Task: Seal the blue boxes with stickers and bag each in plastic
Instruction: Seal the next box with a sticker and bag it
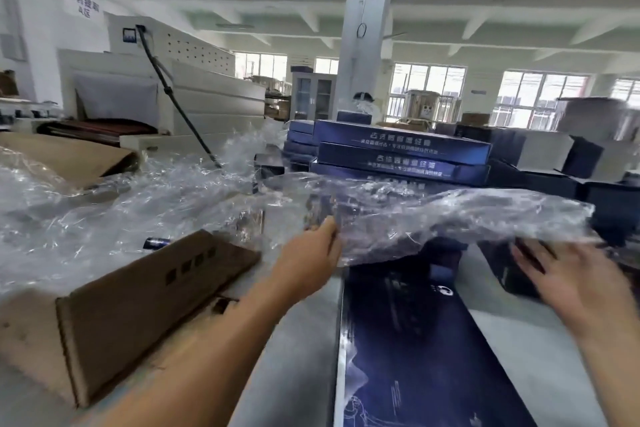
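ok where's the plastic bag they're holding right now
The plastic bag is held up centre-right in the head view, left hand gripping its left end, above the near blue box and before the stack of boxes.

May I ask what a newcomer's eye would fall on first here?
The crinkled clear plastic bag stretched across the middle, its left end held by the left hand, the right hand spread open near its right end. Below it lies a long blue box; behind stands a stack of blue boxes.

Right hand (571,284) motion-blurred; blue box (415,357) cut off below.
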